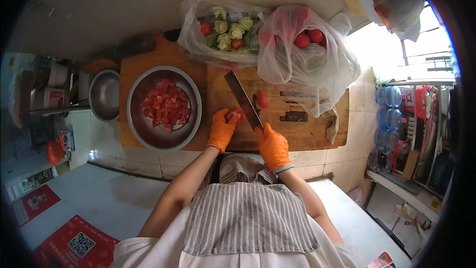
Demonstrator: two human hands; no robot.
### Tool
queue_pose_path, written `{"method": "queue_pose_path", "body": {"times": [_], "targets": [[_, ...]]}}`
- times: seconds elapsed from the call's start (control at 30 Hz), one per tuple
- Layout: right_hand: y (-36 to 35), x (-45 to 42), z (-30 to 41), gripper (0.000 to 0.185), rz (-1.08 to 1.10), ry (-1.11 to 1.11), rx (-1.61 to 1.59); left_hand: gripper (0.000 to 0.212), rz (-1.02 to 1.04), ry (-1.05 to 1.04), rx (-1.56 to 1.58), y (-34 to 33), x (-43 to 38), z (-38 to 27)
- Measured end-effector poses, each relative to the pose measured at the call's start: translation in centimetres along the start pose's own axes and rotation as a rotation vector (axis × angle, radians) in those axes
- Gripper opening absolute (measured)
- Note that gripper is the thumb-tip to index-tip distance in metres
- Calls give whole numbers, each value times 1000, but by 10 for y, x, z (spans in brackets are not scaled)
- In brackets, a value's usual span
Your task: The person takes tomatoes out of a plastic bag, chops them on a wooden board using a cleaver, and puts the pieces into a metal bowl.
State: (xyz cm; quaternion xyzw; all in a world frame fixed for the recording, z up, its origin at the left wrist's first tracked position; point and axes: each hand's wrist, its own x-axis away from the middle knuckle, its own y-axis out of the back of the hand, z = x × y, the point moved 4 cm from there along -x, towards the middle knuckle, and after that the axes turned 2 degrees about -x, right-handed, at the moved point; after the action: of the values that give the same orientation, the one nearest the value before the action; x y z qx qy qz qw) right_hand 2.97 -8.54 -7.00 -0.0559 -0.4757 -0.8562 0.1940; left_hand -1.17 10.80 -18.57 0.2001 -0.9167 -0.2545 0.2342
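Observation:
My left hand (222,130), in an orange glove, grips a cut tomato (237,115) against the wooden cutting board (297,134). My right hand (274,146), gloved the same way, holds a cleaver (243,98) by its handle. The blade slants up and leftward, just right of the tomato; whether the two touch I cannot tell. To the right of the blade lies a tomato slice (263,100). Left of my hands, a large metal bowl (133,134) holds a heap of chopped tomato pieces (167,106).
Behind the board, one clear plastic bag (189,50) holds pale green vegetables and tomatoes; another plastic bag (334,67) with tomatoes overlaps the board. A damp-looking cloth (333,124) lies at the board's right. A smaller metal bowl (105,96) stands far left. Blue water bottles (388,115) stand on right-hand shelves.

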Motion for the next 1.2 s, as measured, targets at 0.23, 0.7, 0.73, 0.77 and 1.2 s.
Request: {"method": "queue_pose_path", "body": {"times": [0.23,0.7,0.73,0.77,1.2], "targets": [[-5,9,7,31,141,10,10,44,-35,52,241,-25,-7,44],[-42,-44,11,32,190,-50,33,49,-78,96,-72,29,-13,-30],[-30,-37,14,31,194,-52,38,50,-157,27,-189,28,-8,-34],[-23,-32,13,30,197,-54,43,53,-93,48,-204,28,-9,-30],[3,-2,14,20,119,174,74,29,-103,106,166,-2,2,0]]}}
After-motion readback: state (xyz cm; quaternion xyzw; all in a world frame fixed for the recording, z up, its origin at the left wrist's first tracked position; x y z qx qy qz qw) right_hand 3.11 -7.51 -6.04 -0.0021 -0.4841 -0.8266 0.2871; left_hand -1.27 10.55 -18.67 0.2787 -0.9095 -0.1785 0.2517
